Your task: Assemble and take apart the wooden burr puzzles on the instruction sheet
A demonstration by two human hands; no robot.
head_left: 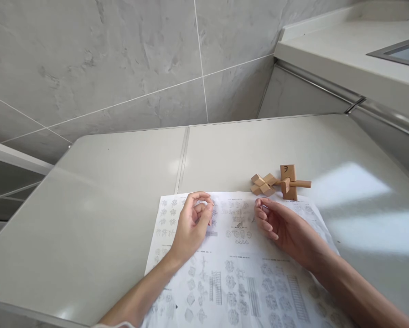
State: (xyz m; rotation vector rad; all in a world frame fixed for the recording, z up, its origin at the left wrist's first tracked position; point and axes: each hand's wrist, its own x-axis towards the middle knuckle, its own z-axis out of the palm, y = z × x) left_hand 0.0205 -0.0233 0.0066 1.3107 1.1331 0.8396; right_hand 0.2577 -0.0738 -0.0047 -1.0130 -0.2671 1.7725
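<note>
A large white sheet (221,282) printed with small puzzle diagrams lies on the table. Over its upper left part rests my left hand (195,221), fingers loosely curled, a gap between thumb and forefinger, and nothing visible in it. My right hand (281,225) is on the sheet's right side, palm turned inward, its fingers slightly bent and empty. Just beyond it, at the sheet's top edge, are two wooden interlocking puzzles. One is a star-shaped puzzle (263,184) of angled blocks; touching or nearly touching it is a cross-shaped puzzle (288,183) with a dark mark on its upright piece.
The pale table (88,205) has a seam (182,159) running across it. A grey tiled wall (122,59) rises behind. To the right stands a higher white counter (344,54) with a metal-framed inset (401,50). A white-framed rack (16,157) is at the left.
</note>
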